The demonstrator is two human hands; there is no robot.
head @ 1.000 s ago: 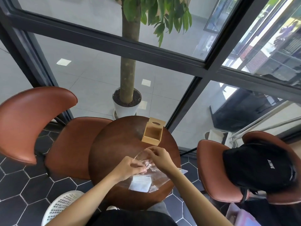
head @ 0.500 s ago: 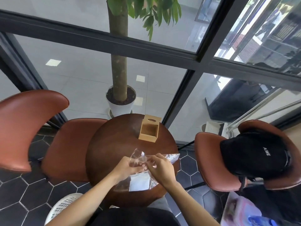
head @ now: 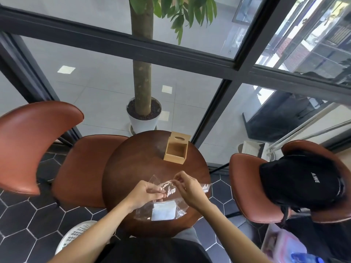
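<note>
Above the near part of a round dark wooden table, both hands work on a clear plastic bag. My left hand pinches the bag's crumpled left part with thumb and fingers. My right hand pinches its upper edge from the right. A white rectangular card shows through clear plastic lying flat on the table below the hands. A small open wooden box stands at the table's far side, its lid raised.
Brown leather chairs stand left and right of the table; a black backpack sits on the right one. A potted tree stands behind glass. A white perforated basket is at lower left, and a pink bag at lower right.
The hands have drawn slightly apart, stretching the bag between them. The camera has tilted and shifted, so the table sits lower in view.
</note>
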